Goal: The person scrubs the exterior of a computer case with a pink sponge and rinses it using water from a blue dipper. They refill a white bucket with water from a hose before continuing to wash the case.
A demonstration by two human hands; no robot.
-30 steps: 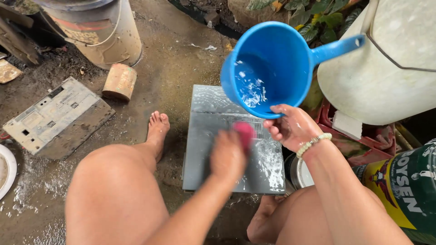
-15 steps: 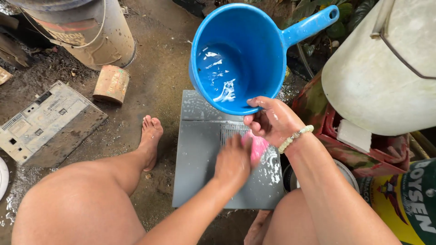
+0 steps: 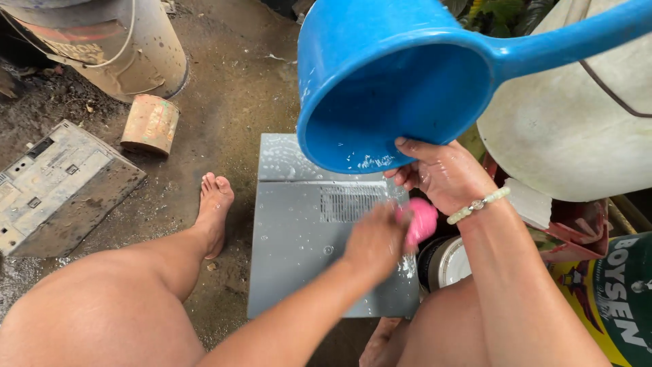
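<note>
A person squats over a wet grey metal panel (image 3: 319, 231) lying flat on the muddy ground. The right hand (image 3: 445, 173) has its grip pinching the lower rim of a blue plastic dipper (image 3: 397, 75), tipped so water runs down just ahead of the grip. Just below that grip, the left hand (image 3: 375, 239), blurred, closes its grip around a pink sponge (image 3: 422, 221), pressing it to the panel's right edge.

dipper (image 3: 401, 75) – blue | sponge (image 3: 422, 221) – pink | panel (image 3: 305, 238) – grey
</note>
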